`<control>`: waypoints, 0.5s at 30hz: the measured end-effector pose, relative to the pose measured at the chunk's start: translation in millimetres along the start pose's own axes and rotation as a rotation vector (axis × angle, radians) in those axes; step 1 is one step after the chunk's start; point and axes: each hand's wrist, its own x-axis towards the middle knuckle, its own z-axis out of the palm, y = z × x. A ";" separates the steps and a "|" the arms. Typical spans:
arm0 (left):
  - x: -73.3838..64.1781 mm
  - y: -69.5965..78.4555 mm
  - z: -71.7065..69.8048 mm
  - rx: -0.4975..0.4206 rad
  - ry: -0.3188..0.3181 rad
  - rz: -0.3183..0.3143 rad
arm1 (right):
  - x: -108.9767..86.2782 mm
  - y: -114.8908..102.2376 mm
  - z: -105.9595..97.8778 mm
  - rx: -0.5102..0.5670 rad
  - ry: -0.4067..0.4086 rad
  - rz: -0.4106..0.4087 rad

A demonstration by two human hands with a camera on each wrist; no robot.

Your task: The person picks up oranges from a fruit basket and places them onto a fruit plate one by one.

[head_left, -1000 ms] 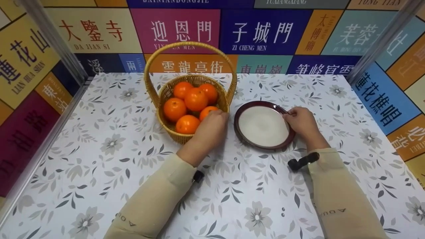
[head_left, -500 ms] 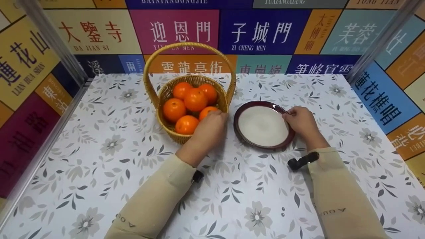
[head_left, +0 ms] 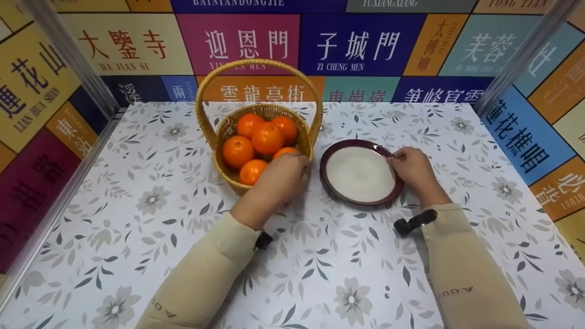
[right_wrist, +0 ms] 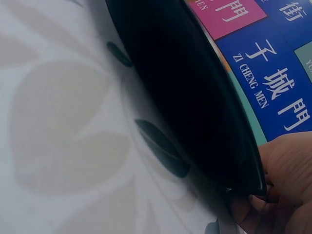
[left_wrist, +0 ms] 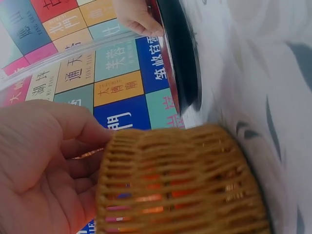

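A yellow wicker basket (head_left: 224, 178) with a tall arched handle holds several oranges (head_left: 267, 138). My left hand (head_left: 281, 180) pinches its near right rim, covering part of the oranges in the head view. From the left wrist, the thumb meets the basket wall (left_wrist: 180, 180) at its edge and the fingers curl behind it. To the right lies a plate (head_left: 361, 173) with a cream centre and a dark red rim. My right hand (head_left: 413, 169) pinches the plate's right rim, fingers bent beneath the dark underside (right_wrist: 190, 97) in the right wrist view.
A white tablecloth (head_left: 301, 283) with grey flowers and leaves covers the table. Panels (head_left: 356, 45) of coloured blocks with Chinese lettering stand at the back and both sides. Transparent strips run up the two back corners.
My left hand and forearm have shifted slightly left and toward me, covering more of the front orange. The right hand keeps its hold on the plate's rim. The view has drifted slightly.
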 end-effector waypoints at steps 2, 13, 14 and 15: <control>1.1 -3.9 -4.0 -0.009 0.016 -0.018 | 0.2 0.6 0.6 0.001 -0.008 0.007; 22.4 -40.2 -20.2 0.061 0.262 -0.101 | -1.7 0.3 0.6 -0.013 0.008 -0.013; 24.3 -43.4 -20.4 0.070 0.276 -0.112 | -1.5 0.1 0.3 -0.014 0.011 -0.017; 26.2 -46.2 -20.3 0.074 0.284 -0.127 | -1.5 -0.4 0.2 -0.010 0.013 -0.017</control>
